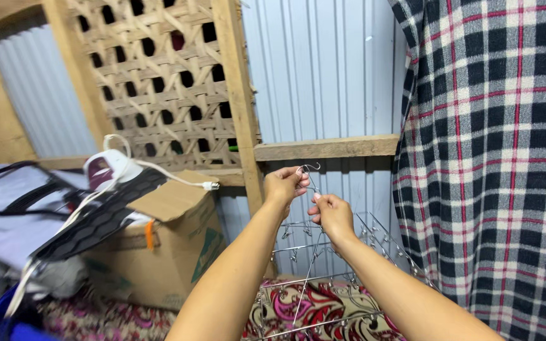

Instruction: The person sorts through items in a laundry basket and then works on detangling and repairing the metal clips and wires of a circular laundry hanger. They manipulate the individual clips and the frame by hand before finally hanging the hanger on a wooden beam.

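While both hands pinch its top, the wire drying rack (323, 271) hangs below them. The left hand (284, 185) grips the hook (309, 168); the right hand (332, 213) closes on the chains just beneath. It looks light, stiff-framed and tangle-prone, best held by the hook.

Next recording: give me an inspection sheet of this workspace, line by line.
Surface: red floral patterned cloth below the rack.
Job's things: silver wire clip-hanger rack, its hook at the top.
Clutter: open brown cardboard box; white iron; black mesh panel.
Grippers: left hand pinches the hook; right hand grips the wires below it.
Cables: white cord with plug.
Surroundings: corrugated metal wall, woven bamboo lattice, hanging plaid cloth.
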